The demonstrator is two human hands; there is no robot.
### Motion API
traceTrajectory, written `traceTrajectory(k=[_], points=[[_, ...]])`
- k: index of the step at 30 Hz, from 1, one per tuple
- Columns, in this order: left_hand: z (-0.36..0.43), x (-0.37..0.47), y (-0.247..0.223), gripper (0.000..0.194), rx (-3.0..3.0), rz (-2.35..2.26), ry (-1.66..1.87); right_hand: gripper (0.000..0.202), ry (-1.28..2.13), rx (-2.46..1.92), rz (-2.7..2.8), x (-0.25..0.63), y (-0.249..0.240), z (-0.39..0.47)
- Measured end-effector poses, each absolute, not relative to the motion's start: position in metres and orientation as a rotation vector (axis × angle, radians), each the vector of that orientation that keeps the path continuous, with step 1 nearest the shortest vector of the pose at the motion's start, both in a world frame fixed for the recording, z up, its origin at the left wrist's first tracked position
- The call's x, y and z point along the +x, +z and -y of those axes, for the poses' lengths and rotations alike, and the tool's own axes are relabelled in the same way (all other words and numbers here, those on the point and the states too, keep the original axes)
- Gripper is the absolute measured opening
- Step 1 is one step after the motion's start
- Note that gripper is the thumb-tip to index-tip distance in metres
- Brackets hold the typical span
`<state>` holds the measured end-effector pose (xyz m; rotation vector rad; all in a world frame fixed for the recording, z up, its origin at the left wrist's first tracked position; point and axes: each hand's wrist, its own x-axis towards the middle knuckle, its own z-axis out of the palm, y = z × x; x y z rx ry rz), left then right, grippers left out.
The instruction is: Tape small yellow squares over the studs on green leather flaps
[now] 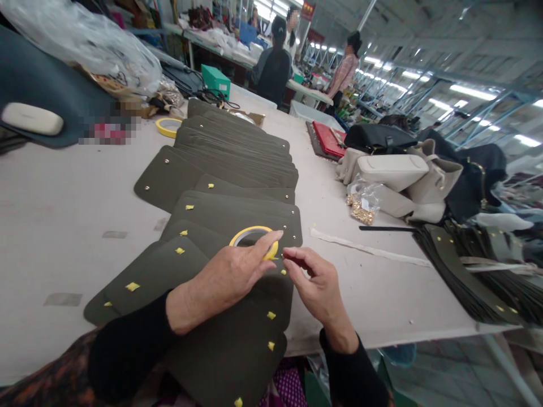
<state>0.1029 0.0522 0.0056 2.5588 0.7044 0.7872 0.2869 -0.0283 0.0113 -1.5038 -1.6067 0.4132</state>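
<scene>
My left hand (227,277) is closed on a roll of yellow tape (250,230), its fingers against the roll's right side. Beside it, my right hand (316,282) is pinched near the tape's loose end; what its fingertips hold, if anything, is too small to make out. Beneath both hands lie overlapping dark olive panels (229,209) with rounded corners. Several carry small yellow tape pieces (133,287), and some show small metal-rimmed holes. Farther back, more panels (233,147) are fanned in a stack.
A second yellow tape roll (168,128) rests behind the panels at the left. Bags (394,169) and a packet of gold hardware (362,210) sit at the right, near strap-like dark pieces (458,271). A white strip (369,247) lies on the table (106,198). People stand or sit farther back.
</scene>
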Motion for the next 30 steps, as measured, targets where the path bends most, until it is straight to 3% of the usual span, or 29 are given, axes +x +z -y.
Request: traceTrajectory(k=[7,13,16,21,24,30], points=[[-0.047,0.105,0.002,0.038,2.665,-0.634,0.699,0.014,0.094,-1.356,1.898,0.275,0.01,0.023],[-0.049,0.104,0.005,0.012,2.621,-0.624,0.562,0.015,-0.101,-1.387,1.879,0.274,0.001,0.023],[-0.054,0.105,0.007,0.013,2.686,-0.653,0.55,0.015,-0.099,-1.416,1.822,0.269,0.001,0.023],[-0.054,0.111,0.012,0.02,2.852,-0.633,0.772,0.008,0.424,-1.611,1.307,0.264,0.0,0.016],[-0.049,0.115,0.012,0.02,2.877,-0.566,0.87,0.013,0.81,-1.615,0.951,0.278,-0.008,0.009],[-0.054,0.12,-0.008,0.01,2.952,-0.736,0.481,0.031,1.074,-1.706,0.858,0.32,-0.024,0.003]])
